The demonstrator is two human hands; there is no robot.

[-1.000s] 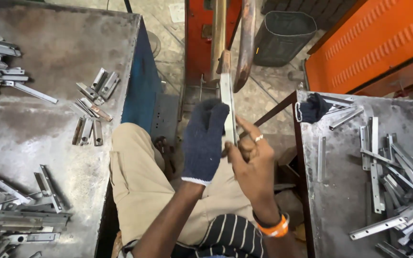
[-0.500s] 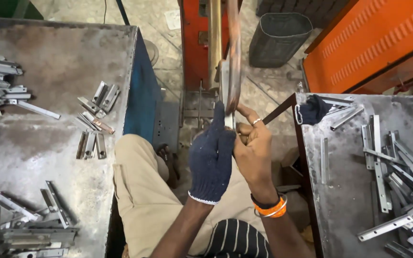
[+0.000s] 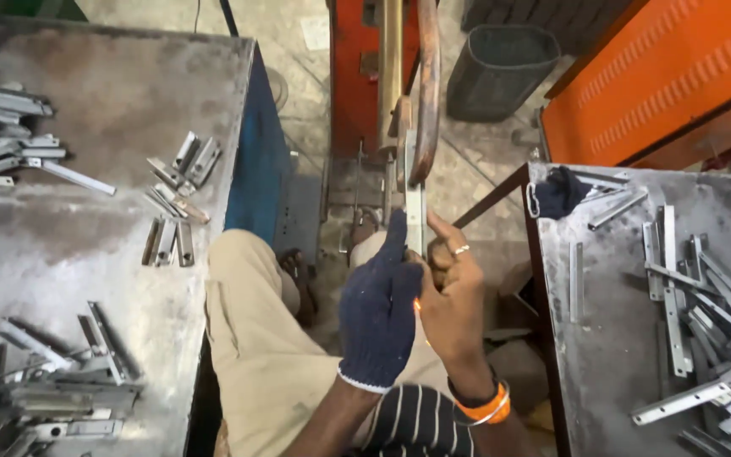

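My left hand (image 3: 378, 309) wears a dark blue knit glove and grips a narrow flat metal strip (image 3: 415, 213) from the left. My right hand (image 3: 450, 300), bare with a ring and an orange wristband, grips the same strip from the right. The strip stands upright, its top end between the copper arms of a red machine (image 3: 399, 93) in front of me. A small orange spark glows between my hands, low on the strip.
A grey metal table (image 3: 86, 237) at left holds scattered metal strips and channel pieces. Another table (image 3: 611, 338) at right carries several long strips and a dark glove (image 3: 556, 190). A dark bin (image 3: 501, 63) and an orange cabinet (image 3: 662, 76) stand behind.
Both hands have pushed the strip forward and up, toward the machine's arms. A spark now shows between my hands.
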